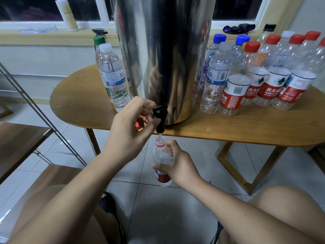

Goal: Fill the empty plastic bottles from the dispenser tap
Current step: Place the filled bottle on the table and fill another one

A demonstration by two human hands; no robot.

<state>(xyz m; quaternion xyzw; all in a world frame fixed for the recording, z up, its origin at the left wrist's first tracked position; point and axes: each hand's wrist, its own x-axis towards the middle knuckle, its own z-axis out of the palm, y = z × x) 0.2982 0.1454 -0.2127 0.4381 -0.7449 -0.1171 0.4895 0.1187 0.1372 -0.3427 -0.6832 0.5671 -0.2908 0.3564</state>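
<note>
- Water [159,136] runs from the tap [160,123] into an uncapped bottle [161,160] held just under the spout, below the table [228,128] edge; filling is under way.
- Left hand [130,125] pinches the lever [159,108]; right hand [178,164] grips the bottle's middle.
- Next, probably: release the lever before overflow, then swap in one of the empty bottles [263,76] right of the dispenser [167,50].
- Open floor [202,155] lies below; knees [290,199] flank the bottle.

Seemingly a home room: wooden table [246,125], white floor tiles [197,161], cluttered windowsill [35,36], night-dark window [35,7].
</note>
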